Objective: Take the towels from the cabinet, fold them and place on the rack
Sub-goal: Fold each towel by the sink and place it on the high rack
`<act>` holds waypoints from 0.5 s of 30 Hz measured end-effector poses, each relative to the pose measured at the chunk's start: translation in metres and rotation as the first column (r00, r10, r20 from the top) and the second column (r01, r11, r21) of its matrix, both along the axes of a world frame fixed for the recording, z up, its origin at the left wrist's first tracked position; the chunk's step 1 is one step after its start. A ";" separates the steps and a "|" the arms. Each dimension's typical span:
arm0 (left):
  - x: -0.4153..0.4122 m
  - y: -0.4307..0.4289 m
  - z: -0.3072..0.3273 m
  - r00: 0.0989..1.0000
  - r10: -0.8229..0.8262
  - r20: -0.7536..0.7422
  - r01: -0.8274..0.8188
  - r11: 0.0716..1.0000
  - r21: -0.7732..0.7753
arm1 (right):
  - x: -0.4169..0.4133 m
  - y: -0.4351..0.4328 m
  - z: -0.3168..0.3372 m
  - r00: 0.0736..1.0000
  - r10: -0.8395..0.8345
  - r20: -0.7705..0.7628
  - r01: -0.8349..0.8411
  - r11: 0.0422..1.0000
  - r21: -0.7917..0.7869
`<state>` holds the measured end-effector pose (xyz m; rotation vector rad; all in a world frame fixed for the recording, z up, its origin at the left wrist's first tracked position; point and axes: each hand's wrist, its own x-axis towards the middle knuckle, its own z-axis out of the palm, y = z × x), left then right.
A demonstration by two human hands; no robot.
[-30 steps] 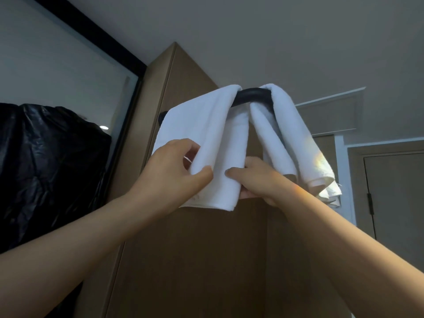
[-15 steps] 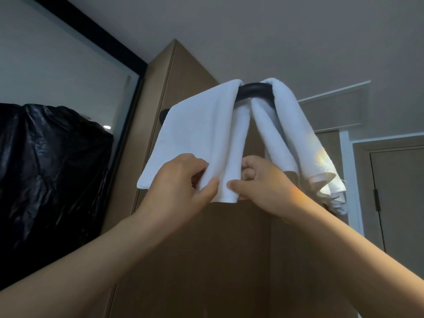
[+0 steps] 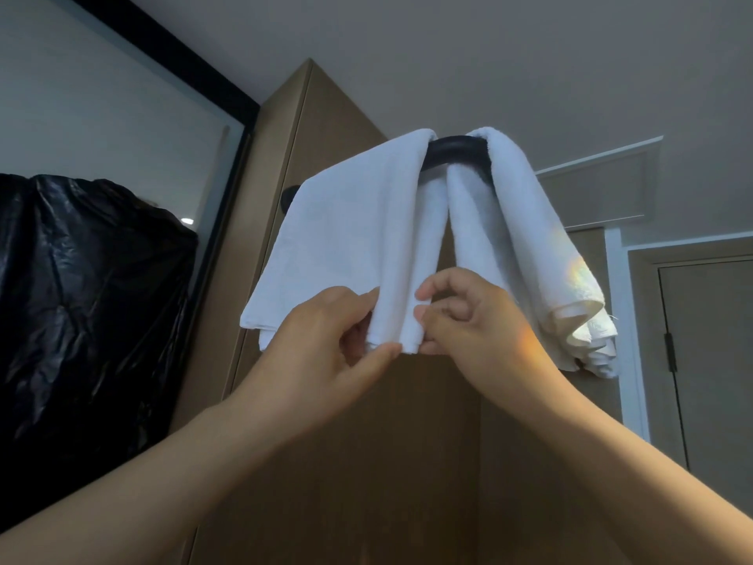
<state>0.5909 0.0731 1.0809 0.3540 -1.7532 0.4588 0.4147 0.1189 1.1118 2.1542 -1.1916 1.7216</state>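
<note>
Two white towels hang over a black rack (image 3: pixel 456 150). The left hand (image 3: pixel 326 344) and right hand (image 3: pixel 472 320) pinch the lower edge of the left towel (image 3: pixel 354 238); the right towel (image 3: pixel 525 238) hangs beside it.

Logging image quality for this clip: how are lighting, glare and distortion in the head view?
Head view: dim, flat indoor light; a rainbow flare patch sits on the right towel, an orange tint on the right hand; wide-angle distortion leans the cabinet edges; the black plastic sheet shows soft highlights; the pinched left towel looks sharp.
</note>
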 end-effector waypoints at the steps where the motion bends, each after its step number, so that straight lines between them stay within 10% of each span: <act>1: 0.002 -0.001 0.000 1.000 0.016 0.016 -0.016 1.000 -0.015 | -0.001 0.001 0.001 0.999 0.042 0.033 -0.042 0.999 0.017; 11: 0.016 -0.013 -0.004 0.991 -0.011 0.130 0.023 0.996 -0.091 | 0.029 0.014 0.018 0.981 -0.193 -0.029 0.195 0.977 0.084; 15: 0.032 -0.039 -0.004 0.976 -0.091 -0.197 0.105 0.993 0.062 | 0.030 0.013 0.017 0.977 -0.209 -0.031 0.210 0.977 0.022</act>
